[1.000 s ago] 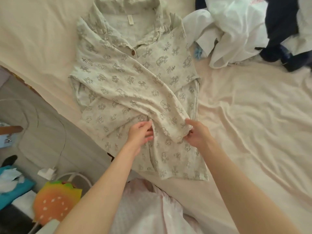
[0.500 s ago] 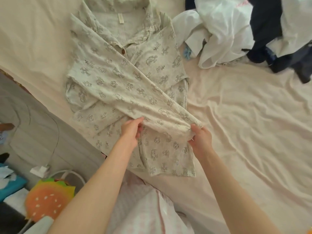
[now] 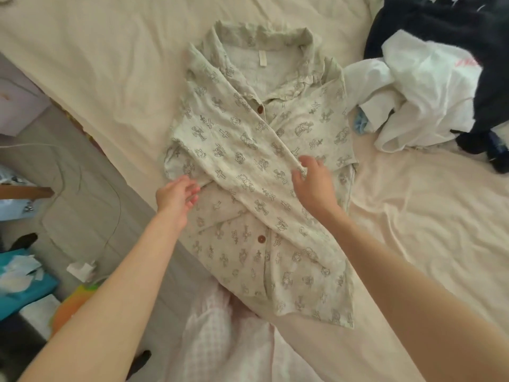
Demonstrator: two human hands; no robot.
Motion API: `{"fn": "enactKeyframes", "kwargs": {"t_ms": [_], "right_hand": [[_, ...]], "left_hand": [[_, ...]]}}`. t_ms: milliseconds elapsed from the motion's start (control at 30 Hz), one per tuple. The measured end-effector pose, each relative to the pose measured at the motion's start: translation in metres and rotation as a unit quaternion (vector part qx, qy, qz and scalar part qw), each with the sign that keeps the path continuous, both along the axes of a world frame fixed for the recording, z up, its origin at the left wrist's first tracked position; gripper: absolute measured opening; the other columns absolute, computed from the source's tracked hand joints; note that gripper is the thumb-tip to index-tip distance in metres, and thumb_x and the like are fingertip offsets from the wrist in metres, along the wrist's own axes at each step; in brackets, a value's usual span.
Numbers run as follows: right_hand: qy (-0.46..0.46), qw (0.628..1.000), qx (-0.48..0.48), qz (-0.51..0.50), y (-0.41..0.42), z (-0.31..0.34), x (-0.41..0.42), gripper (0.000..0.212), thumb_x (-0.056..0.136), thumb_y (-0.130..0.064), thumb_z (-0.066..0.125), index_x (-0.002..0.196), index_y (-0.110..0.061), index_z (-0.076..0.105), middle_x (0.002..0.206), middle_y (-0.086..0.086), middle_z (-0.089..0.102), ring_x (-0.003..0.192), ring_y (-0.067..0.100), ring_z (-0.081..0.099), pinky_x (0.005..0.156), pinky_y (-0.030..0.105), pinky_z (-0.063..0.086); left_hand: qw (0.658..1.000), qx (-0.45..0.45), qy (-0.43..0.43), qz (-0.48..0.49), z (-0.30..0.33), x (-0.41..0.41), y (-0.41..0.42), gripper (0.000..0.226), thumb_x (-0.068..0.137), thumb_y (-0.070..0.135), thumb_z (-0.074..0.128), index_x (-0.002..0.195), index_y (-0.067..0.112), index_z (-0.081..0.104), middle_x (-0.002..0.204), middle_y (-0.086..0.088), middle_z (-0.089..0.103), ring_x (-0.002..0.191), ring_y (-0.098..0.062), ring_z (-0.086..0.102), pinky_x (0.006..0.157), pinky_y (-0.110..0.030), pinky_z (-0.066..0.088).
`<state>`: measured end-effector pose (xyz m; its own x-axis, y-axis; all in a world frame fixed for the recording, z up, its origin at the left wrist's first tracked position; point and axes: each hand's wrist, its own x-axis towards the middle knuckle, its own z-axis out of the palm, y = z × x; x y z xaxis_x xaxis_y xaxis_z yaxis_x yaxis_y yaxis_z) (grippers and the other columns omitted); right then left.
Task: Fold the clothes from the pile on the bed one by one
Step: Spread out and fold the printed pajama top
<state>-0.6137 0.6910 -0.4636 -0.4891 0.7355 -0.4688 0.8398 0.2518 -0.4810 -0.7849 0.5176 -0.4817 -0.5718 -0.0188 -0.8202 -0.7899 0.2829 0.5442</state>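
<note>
— What do we have under our hands?

— The printed shirt [image 3: 248, 150], lying flat on the cream bed sheet [image 3: 110, 64] with its collar at the far end from us and its hem nearest our body. One sleeve [image 3: 261, 183] is folded across the front on a slant, running from beyond our left hand down past our right wrist.

— And our left hand [image 3: 176, 195]?

— It sits at the shirt's left edge, fingers loosely bent and spread, gripping nothing. We cannot tell whether the fingertips touch the cloth or hang just above it.

— Our right hand [image 3: 314, 186]?

— Spread wide, fingers straight, over the far edge of the folded sleeve. It holds nothing; whether the palm presses the fabric, we cannot tell.

— Where is the pile?

— Beyond and to the right of our right hand: a white garment [image 3: 418, 97] crumpled just beside the shirt's shoulder, with dark navy clothes [image 3: 429, 26] behind it.

— Anything left of our left hand?

— The floor, with a white charger [image 3: 82, 270] and its cable, and something teal [image 3: 24, 288] lower down.
</note>
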Motion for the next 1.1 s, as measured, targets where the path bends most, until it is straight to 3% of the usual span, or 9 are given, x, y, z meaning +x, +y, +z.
{"fn": "enactKeyframes", "kwargs": {"t_ms": [133, 333, 467, 600, 667, 733, 933, 1033, 1100], "right_hand": [[0.033, 0.994, -0.014, 0.105, 0.015, -0.004, -0.094, 0.042, 0.099, -0.026, 0.043, 0.138, -0.009, 0.042, 0.135, 0.010, 0.050, 0.120, 0.023, 0.050, 0.101, 0.037, 0.042], [0.044, 0.992, 0.024, 0.120, 0.042, -0.019, -0.219, 0.041, 0.099, -0.031, 0.041, 0.133, -0.009, 0.047, 0.131, 0.010, 0.051, 0.120, 0.024, 0.049, 0.100, 0.039, 0.042], [-0.062, 0.992, 0.028, 0.110, 0.051, -0.032, -0.261, 0.025, 0.091, -0.035, 0.039, 0.094, -0.014, 0.051, 0.097, 0.004, 0.052, 0.102, 0.026, 0.051, 0.097, 0.045, 0.040], [-0.059, 0.993, -0.105, 0.003, 0.061, -0.039, -0.283, 0.031, 0.091, -0.039, 0.050, 0.073, -0.014, 0.052, 0.066, -0.003, 0.049, 0.068, 0.016, 0.053, 0.067, 0.023, 0.045], [-0.012, 0.985, -0.159, -0.068, 0.064, -0.035, -0.294, 0.032, 0.090, -0.030, 0.059, 0.063, -0.016, 0.048, 0.059, -0.005, 0.047, 0.045, 0.005, 0.048, 0.039, 0.011, 0.037], [0.042, 0.971, -0.204, -0.115, 0.066, -0.031, -0.304, 0.036, 0.086, -0.023, 0.066, 0.059, -0.017, 0.044, 0.057, -0.004, 0.049, 0.034, 0.001, 0.045, 0.033, 0.012, 0.033], [0.122, 0.960, -0.229, -0.108, 0.058, -0.041, -0.333, 0.020, 0.086, -0.022, 0.068, 0.081, -0.003, 0.066, 0.070, 0.003, 0.058, 0.063, 0.018, 0.056, 0.064, 0.028, 0.051], [0.110, 0.982, -0.142, -0.049, 0.053, -0.050, -0.337, 0.024, 0.091, -0.022, 0.058, 0.074, -0.005, 0.062, 0.062, -0.002, 0.045, 0.055, 0.011, 0.042, 0.056, 0.026, 0.036], [0.101, 0.995, -0.026, 0.011, 0.044, -0.053, -0.330, 0.017, 0.094, -0.026, 0.052, 0.094, -0.013, 0.063, 0.082, -0.005, 0.058, 0.073, 0.008, 0.053, 0.068, 0.025, 0.043]], "left_hand": [[1.000, 0.004, -0.013, 0.017, -0.010, -0.036, 0.009, 0.023, 0.092, 0.011, 0.057, 0.113, 0.004, 0.058, 0.086, -0.003, 0.063, 0.071, -0.013, 0.062, 0.056, -0.022, 0.047], [0.974, 0.089, -0.188, 0.093, -0.020, -0.067, 0.027, 0.029, 0.086, 0.034, 0.064, 0.108, 0.015, 0.061, 0.101, 0.003, 0.065, 0.091, -0.011, 0.058, 0.073, -0.029, 0.042], [0.951, 0.105, -0.251, 0.146, -0.022, -0.078, 0.030, 0.020, 0.083, 0.035, 0.067, 0.095, 0.019, 0.066, 0.097, 0.005, 0.067, 0.094, -0.012, 0.056, 0.075, -0.028, 0.038], [0.946, 0.100, -0.266, 0.156, -0.020, -0.092, 0.025, 0.009, 0.086, 0.028, 0.061, 0.089, 0.019, 0.063, 0.090, 0.007, 0.067, 0.087, -0.009, 0.058, 0.071, -0.028, 0.035], [0.946, 0.092, -0.257, 0.173, -0.019, -0.096, 0.021, 0.007, 0.086, 0.025, 0.060, 0.086, 0.018, 0.061, 0.089, 0.006, 0.068, 0.086, -0.010, 0.058, 0.071, -0.029, 0.035], [0.952, 0.089, -0.230, 0.184, -0.020, -0.098, 0.018, 0.006, 0.086, 0.024, 0.060, 0.086, 0.019, 0.060, 0.090, 0.006, 0.068, 0.088, -0.009, 0.059, 0.071, -0.028, 0.035], [0.982, 0.045, -0.102, 0.153, -0.025, -0.106, 0.011, 0.005, 0.089, 0.019, 0.061, 0.091, 0.017, 0.066, 0.085, 0.003, 0.072, 0.081, -0.011, 0.065, 0.064, -0.023, 0.043], [0.992, 0.005, -0.036, 0.122, -0.031, -0.109, 0.009, 0.010, 0.092, 0.020, 0.059, 0.098, 0.013, 0.063, 0.085, 0.000, 0.070, 0.062, -0.007, 0.063, 0.051, -0.019, 0.041], [0.996, -0.043, 0.044, 0.063, -0.036, -0.112, 0.006, 0.010, 0.089, 0.027, 0.062, 0.094, 0.020, 0.058, 0.086, 0.004, 0.063, 0.065, -0.006, 0.057, 0.057, -0.016, 0.041]]}}
